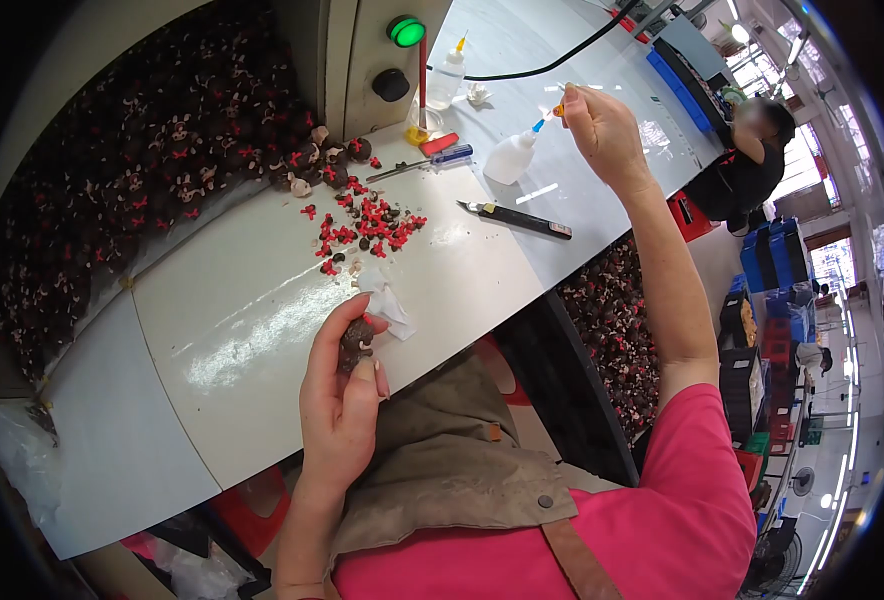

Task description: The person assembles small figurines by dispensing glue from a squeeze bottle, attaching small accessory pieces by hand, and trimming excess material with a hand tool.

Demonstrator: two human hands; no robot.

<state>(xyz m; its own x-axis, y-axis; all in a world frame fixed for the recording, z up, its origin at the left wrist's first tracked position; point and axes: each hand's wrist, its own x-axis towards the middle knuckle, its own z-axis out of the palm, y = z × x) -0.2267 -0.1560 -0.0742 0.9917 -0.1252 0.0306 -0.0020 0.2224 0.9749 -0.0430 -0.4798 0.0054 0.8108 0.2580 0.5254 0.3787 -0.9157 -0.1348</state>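
Note:
My left hand [337,390] is closed around a small dark brown toy figure [356,340] with a bit of red on it, low over the table's front part. A crumpled white tissue [387,305] lies just beyond these fingers. My right hand [602,130] is raised and pinches a small orange piece [559,110]. Close to that piece is the blue tip of a white squeeze bottle [511,157], which stands on the table. Small red parts and dark brown parts [372,225] lie scattered ahead of my left hand.
A craft knife [517,218] and a screwdriver [422,162] lie on the table. Another squeeze bottle [447,78] stands behind, near a green-lit switch box [337,75]. Brown figures fill a large bin [132,140] at left and a crate [617,340] at right. A person [757,150] sits farther off.

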